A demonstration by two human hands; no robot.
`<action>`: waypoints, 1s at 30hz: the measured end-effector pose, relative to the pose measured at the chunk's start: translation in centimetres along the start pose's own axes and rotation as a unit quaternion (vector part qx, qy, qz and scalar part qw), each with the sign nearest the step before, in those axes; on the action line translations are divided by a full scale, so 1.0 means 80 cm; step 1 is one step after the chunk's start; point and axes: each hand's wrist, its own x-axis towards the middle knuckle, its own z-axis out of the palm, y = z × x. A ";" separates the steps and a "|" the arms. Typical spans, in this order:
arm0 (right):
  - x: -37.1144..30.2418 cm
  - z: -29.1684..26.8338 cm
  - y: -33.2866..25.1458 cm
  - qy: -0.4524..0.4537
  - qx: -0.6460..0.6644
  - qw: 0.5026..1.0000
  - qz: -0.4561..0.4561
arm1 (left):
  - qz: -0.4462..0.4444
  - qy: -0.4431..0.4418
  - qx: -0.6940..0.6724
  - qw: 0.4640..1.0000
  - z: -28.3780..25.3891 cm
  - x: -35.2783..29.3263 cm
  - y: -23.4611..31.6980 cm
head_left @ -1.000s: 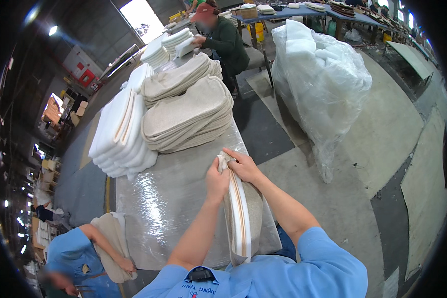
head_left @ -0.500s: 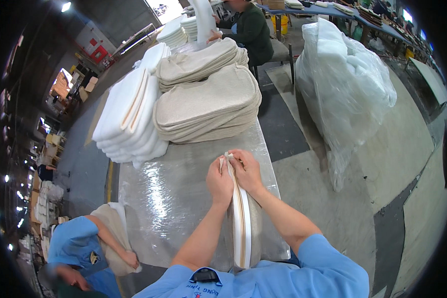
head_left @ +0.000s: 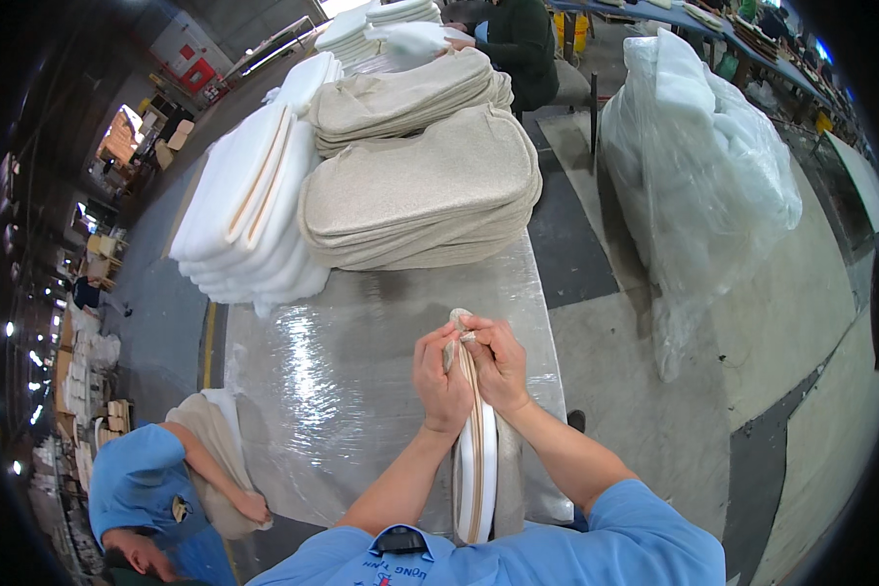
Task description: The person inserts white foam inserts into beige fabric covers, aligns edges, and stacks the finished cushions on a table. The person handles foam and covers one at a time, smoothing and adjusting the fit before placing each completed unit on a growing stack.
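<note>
Film-wrapped bench (head_left: 386,361) carries a beige cover stack (head_left: 425,190) by its right edge, toward the far end. Padded beige cover (head_left: 479,459) is by the near right corner; left hand (head_left: 442,381) and right hand (head_left: 499,363) side by side, each grip clamped on its far tip.

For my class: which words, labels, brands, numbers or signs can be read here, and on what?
Wearer's light-blue cloth shirt: dark chest lettering, not copied out here.
Square red panel on the far wall: any markings too small to read.
Co-worker's blue cloth shirt: small dark-and-tan mark, too small to read.
Slim beige fabric cover with white-and-tan edge: no lettering visible.
</note>
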 end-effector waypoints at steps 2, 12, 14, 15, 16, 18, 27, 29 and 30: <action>-0.001 -0.007 -0.004 -0.006 -0.001 1.000 -0.006 | 0.010 0.012 -0.010 1.000 0.002 -0.003 0.005; 0.005 -0.058 -0.004 -0.001 -0.023 1.000 -0.020 | -0.204 -0.141 -0.380 0.891 -0.004 0.031 -0.015; 0.001 -0.051 -0.010 -0.012 -0.011 1.000 -0.020 | -0.315 -0.112 -0.502 0.798 -0.003 0.067 -0.043; 0.001 -0.047 -0.014 -0.019 -0.006 1.000 -0.016 | -0.332 -0.188 -0.497 0.779 0.000 0.076 -0.054; 0.002 -0.043 -0.018 -0.026 0.001 1.000 -0.012 | -0.348 -0.261 -0.488 0.757 -0.001 0.085 -0.064; 0.002 -0.047 -0.016 -0.020 -0.009 1.000 -0.016 | -0.349 -0.360 -0.437 0.747 0.014 0.096 -0.062; 0.010 -0.065 -0.006 -0.129 -0.108 0.985 -0.046 | -0.335 -0.319 -0.362 0.809 0.027 0.088 -0.065; -0.009 -0.074 -0.018 -0.155 -0.133 0.976 -0.080 | -0.334 -0.251 -0.351 0.838 -0.009 0.094 -0.093; -0.037 -0.082 -0.030 -0.152 -0.115 0.982 -0.001 | -0.352 -0.210 -0.375 0.831 -0.041 0.089 -0.118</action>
